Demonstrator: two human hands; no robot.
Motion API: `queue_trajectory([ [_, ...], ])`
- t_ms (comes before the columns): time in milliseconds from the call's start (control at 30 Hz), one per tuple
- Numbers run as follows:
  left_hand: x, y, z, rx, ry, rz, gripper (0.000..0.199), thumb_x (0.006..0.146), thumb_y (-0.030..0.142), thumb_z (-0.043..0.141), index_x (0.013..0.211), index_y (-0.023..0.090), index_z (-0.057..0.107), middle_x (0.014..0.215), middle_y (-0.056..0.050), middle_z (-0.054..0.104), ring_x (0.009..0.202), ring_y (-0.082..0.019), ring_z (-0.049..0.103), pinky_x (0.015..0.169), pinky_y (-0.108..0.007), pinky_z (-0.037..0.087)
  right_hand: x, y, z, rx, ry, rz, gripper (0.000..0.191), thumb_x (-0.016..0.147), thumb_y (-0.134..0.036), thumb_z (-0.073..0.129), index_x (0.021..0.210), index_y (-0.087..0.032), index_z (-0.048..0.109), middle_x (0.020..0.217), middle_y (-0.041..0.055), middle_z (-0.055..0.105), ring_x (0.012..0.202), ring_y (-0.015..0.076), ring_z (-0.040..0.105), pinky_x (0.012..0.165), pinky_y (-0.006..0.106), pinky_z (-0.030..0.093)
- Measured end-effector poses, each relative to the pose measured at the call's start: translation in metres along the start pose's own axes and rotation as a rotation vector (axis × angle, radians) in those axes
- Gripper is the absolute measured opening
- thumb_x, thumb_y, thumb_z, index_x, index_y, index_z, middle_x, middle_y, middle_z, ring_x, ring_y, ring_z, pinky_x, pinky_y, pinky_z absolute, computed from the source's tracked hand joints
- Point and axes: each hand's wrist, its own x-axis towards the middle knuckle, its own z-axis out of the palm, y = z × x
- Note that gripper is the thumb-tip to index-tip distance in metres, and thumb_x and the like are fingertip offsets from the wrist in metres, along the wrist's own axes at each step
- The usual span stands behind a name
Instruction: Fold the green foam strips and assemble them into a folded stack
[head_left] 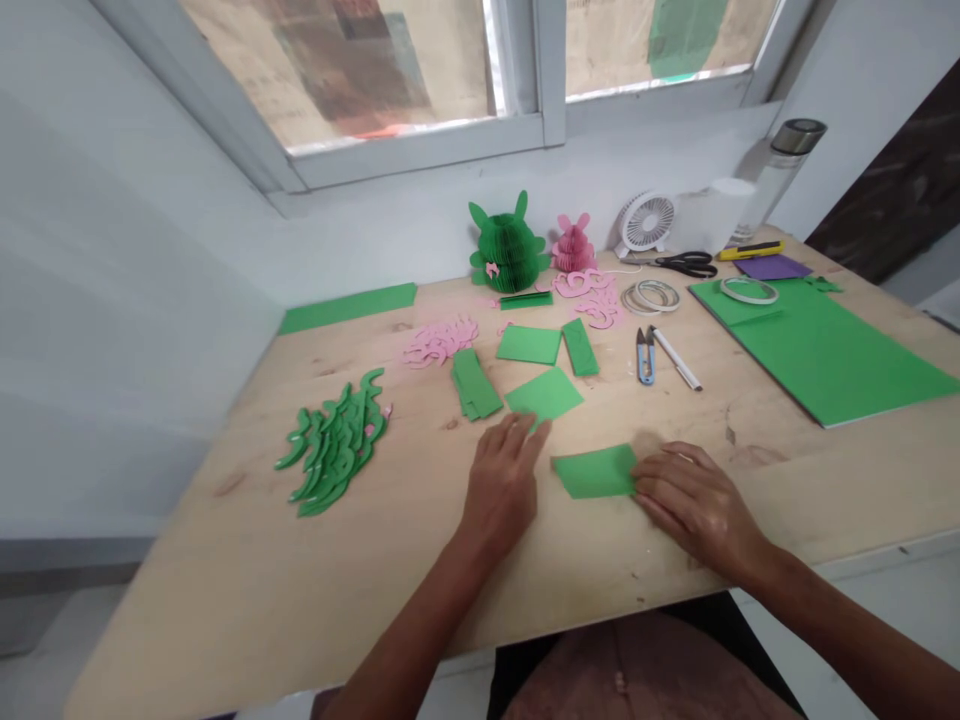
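Note:
A small green paper piece (594,473) lies in front of me, slightly curved along its upper edge. The fingers of my right hand (701,505) are closed at its right end, though the fingertips are partly hidden. My left hand (504,485) rests on the table with its fingers apart and nothing held. Its fingertips reach the lower edge of another green paper piece (547,393). Beyond that lie a green paper rectangle (529,345), a narrow green strip (580,348) and a small stack of green strips (474,385).
Green curved cut-outs (341,445) are heaped at left, pink cut-outs (440,342) behind them. Blue thread snips (646,357), a white pen (677,358), tape rolls (651,297), black scissors (679,263) and green sheets (832,350) lie right. A green paper figure (510,250) stands by the wall.

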Motion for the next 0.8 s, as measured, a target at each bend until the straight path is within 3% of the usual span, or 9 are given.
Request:
queue_trajectory([
  [100,-0.011,0.02,-0.009,-0.202,-0.127,0.103,0.055,0.071,0.006,0.045,0.124,0.017,0.048,0.123,-0.011,0.055,0.12,-0.024,0.044,0.096,-0.046,0.038,-0.002,-0.003,0.003,0.008,-0.026,-0.002,0.014,0.084,-0.013,0.051,0.082,-0.02,0.062,0.091,0.004,0.069,0.084,0.0155,0.064,0.091,0.039,0.042],
  [167,-0.017,0.031,-0.009,-0.286,-0.15,0.094,0.046,0.075,0.017,0.053,0.121,0.018,0.051,0.117,-0.01,0.06,0.114,-0.024,0.048,0.094,-0.046,0.04,-0.002,-0.005,0.004,0.013,-0.041,0.005,0.015,0.085,-0.013,0.049,0.082,-0.02,0.062,0.091,0.0046,0.069,0.083,0.0158,0.064,0.091,0.039,0.042],
  [300,-0.021,0.041,0.001,-0.398,-0.011,-0.029,0.017,0.08,0.022,0.055,0.095,0.019,0.062,0.092,-0.005,0.068,0.094,-0.02,0.059,0.085,-0.04,0.047,-0.001,-0.005,0.007,0.051,-0.069,0.043,0.014,0.086,-0.015,0.047,0.084,-0.02,0.061,0.088,0.0048,0.069,0.08,0.0161,0.063,0.086,0.038,0.043],
  [433,-0.025,0.045,0.008,-0.413,0.071,-0.158,0.015,0.081,0.021,0.053,0.093,0.019,0.062,0.085,-0.005,0.068,0.085,-0.019,0.06,0.077,-0.037,0.05,0.0,-0.002,0.011,0.086,-0.081,0.122,0.011,0.086,-0.019,0.048,0.085,-0.019,0.059,0.082,0.0052,0.067,0.077,0.0178,0.061,0.076,0.035,0.045],
  [533,-0.029,0.048,0.008,-0.376,0.115,-0.217,0.032,0.082,0.017,0.049,0.114,0.018,0.054,0.095,-0.008,0.067,0.087,-0.018,0.061,0.075,-0.035,0.051,0.002,0.0,0.014,0.079,-0.098,0.192,0.012,0.087,-0.022,0.047,0.084,-0.02,0.058,0.079,0.0051,0.065,0.074,0.0186,0.059,0.071,0.034,0.044],
  [600,-0.032,0.051,0.007,-0.306,0.149,-0.197,0.042,0.083,0.014,0.045,0.125,0.016,0.045,0.111,-0.012,0.062,0.101,-0.021,0.057,0.082,-0.037,0.049,0.004,0.001,0.016,0.076,-0.111,0.234,0.012,0.087,-0.023,0.046,0.084,-0.02,0.058,0.077,0.0046,0.065,0.074,0.0188,0.059,0.068,0.033,0.044],
  [700,-0.035,0.057,0.008,-0.12,0.192,-0.079,0.042,0.081,0.012,0.046,0.123,0.014,0.048,0.127,-0.016,0.051,0.122,-0.027,0.042,0.095,-0.046,0.04,0.009,0.003,0.018,0.092,-0.136,0.271,0.013,0.087,-0.024,0.045,0.084,-0.02,0.057,0.078,0.0045,0.064,0.074,0.0187,0.059,0.067,0.032,0.044],
  [800,-0.039,0.063,0.012,0.013,0.15,0.055,0.037,0.082,0.018,0.05,0.119,0.017,0.053,0.129,-0.012,0.051,0.128,-0.03,0.034,0.103,-0.055,0.025,0.014,0.006,0.019,0.119,-0.168,0.284,0.014,0.087,-0.025,0.044,0.086,-0.02,0.057,0.082,0.0049,0.066,0.075,0.0189,0.059,0.067,0.032,0.045],
])
